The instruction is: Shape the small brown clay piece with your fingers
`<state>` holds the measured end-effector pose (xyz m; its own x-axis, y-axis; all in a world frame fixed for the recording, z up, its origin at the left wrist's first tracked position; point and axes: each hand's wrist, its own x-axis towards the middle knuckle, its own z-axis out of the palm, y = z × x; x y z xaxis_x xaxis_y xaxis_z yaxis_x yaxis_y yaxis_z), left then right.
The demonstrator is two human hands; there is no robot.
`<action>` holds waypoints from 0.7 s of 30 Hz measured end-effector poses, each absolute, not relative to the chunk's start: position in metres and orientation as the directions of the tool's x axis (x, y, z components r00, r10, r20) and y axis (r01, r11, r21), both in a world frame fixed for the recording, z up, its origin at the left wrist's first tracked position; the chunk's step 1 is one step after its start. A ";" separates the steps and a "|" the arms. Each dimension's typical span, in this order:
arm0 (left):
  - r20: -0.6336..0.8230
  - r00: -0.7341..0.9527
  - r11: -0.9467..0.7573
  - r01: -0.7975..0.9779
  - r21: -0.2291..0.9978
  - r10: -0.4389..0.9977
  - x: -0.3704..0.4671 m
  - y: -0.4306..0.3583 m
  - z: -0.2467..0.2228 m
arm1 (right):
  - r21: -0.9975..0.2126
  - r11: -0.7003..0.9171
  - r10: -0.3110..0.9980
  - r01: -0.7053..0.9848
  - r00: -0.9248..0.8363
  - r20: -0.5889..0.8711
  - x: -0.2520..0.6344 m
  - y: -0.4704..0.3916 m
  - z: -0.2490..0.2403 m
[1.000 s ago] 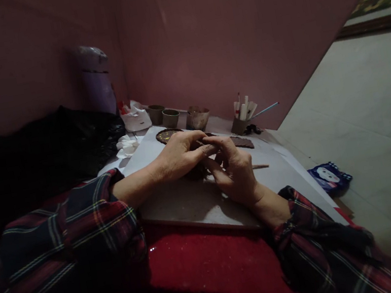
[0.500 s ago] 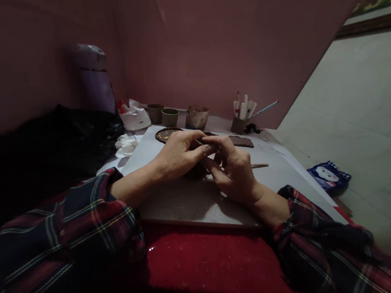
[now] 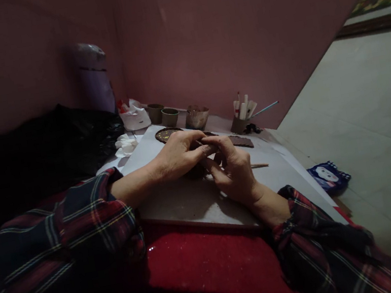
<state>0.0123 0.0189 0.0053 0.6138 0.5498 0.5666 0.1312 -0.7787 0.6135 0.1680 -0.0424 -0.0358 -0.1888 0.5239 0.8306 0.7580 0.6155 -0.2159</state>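
My left hand (image 3: 181,155) and my right hand (image 3: 236,172) meet over a white board (image 3: 179,206). Both are closed, fingers bent and fingertips touching around a dark brown clay piece (image 3: 196,171). Most of that piece is hidden behind my fingers, so its shape cannot be made out. From behind my right hand a thin wooden stick (image 3: 260,165) pokes out to the right. A flat brown clay slab (image 3: 242,141) lies just beyond my right hand. Past my left hand rests a dark round plate (image 3: 165,135) with yellowish marks.
Along the wall stand two small cups (image 3: 170,117), a stained container (image 3: 197,117) and a brush pot (image 3: 239,124) holding several tools. Crumpled tissue (image 3: 126,145) and a black plastic bag (image 3: 78,141) are on the left. A red surface (image 3: 213,253) borders the board's near edge.
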 end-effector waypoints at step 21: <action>0.581 0.617 -0.783 0.094 0.615 0.531 0.011 0.020 0.004 | -0.195 0.619 0.510 0.761 -0.200 0.836 0.167 -0.044 -0.035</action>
